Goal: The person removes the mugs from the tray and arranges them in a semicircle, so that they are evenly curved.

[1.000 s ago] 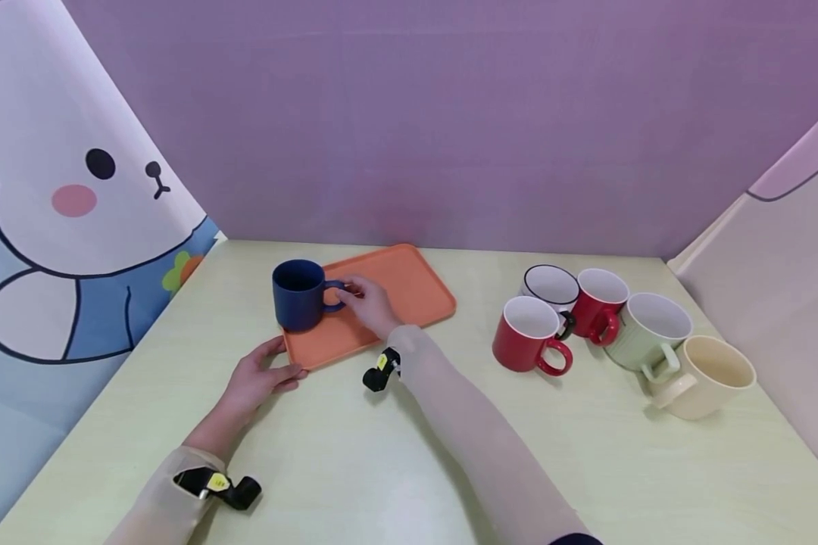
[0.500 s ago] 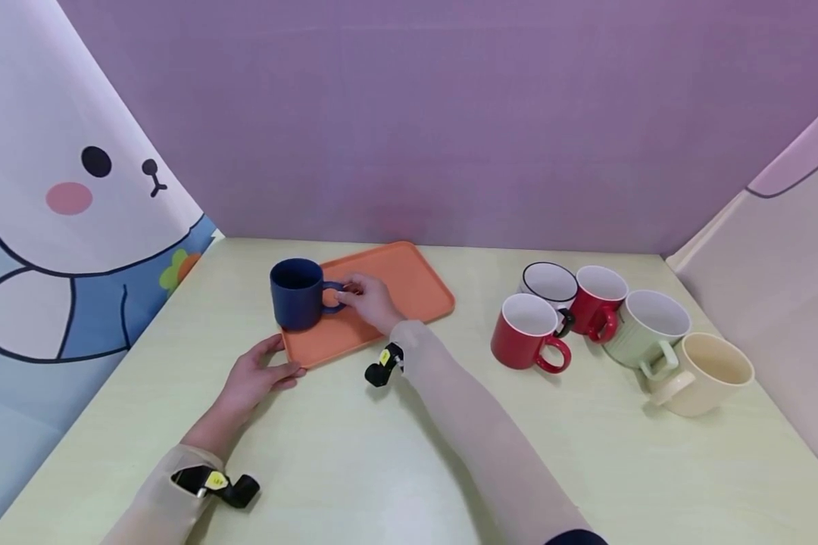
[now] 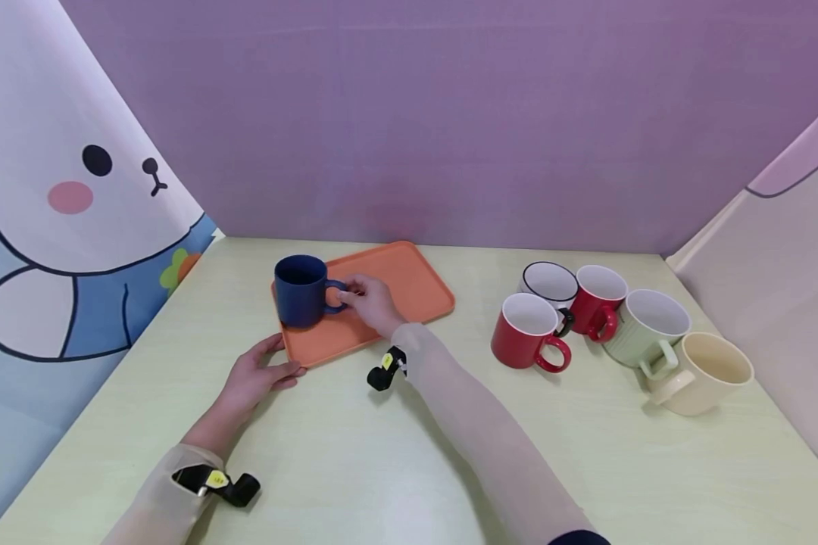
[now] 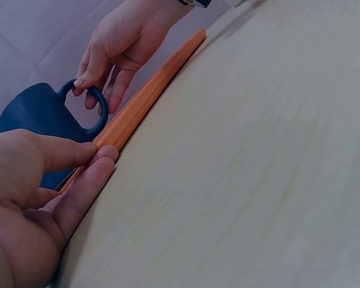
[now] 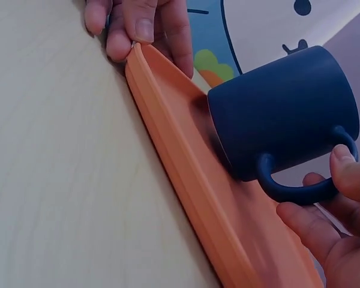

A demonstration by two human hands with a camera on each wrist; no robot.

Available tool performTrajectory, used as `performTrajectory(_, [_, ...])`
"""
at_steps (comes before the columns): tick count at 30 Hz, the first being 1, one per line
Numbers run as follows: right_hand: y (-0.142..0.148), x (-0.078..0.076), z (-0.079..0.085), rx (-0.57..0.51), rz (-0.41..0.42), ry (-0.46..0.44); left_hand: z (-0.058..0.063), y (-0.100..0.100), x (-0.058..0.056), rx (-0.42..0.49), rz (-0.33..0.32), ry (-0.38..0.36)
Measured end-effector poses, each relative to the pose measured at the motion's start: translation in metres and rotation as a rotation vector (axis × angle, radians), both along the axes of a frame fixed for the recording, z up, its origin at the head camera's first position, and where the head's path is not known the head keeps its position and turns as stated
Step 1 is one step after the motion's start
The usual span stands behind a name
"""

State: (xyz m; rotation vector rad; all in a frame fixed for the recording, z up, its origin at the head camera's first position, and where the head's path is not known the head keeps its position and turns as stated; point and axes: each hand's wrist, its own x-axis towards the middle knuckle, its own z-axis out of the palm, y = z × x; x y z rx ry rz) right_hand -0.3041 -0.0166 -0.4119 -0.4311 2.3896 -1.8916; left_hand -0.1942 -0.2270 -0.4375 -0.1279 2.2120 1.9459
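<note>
A dark blue mug (image 3: 301,294) stands upright at the left end of an orange tray (image 3: 409,276). My right hand (image 3: 373,304) pinches the mug's handle between thumb and fingers. In the right wrist view the mug (image 5: 288,114) shows a narrow shadowed gap between its base and the tray floor. My left hand (image 3: 255,375) grips the tray's near left corner. In the left wrist view, thumb and fingers of that hand (image 4: 54,180) close on the rim (image 4: 147,102), thumb on top. The underside of the tray is hidden.
Several mugs are grouped on the right of the table (image 3: 409,454): a red mug (image 3: 518,341) in front, a white mug with dark rim (image 3: 545,281), another red mug (image 3: 589,306), a pale green mug (image 3: 637,333) and a cream mug (image 3: 705,390). A purple backdrop (image 3: 409,129) rises behind.
The blue mug has shifted slightly right and away from me, baring some of the tray's left rim. My right hand moved with it; the left hand and tray look the same.
</note>
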Motion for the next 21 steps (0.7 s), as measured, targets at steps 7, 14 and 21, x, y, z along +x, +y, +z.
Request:
performTrajectory(7, [0.011,0.001,0.009,-0.055,0.011,0.033,0.002,0.0,-0.001,0.001,-0.013,0.011])
performTrajectory(14, [0.025,0.003,0.021,-0.103,0.007,0.024,0.001,0.0,-0.003,0.009,-0.015,0.01])
performTrajectory(21, [0.045,0.005,0.029,-0.077,-0.002,-0.003,-0.003,-0.001,-0.004,0.001,-0.004,-0.002])
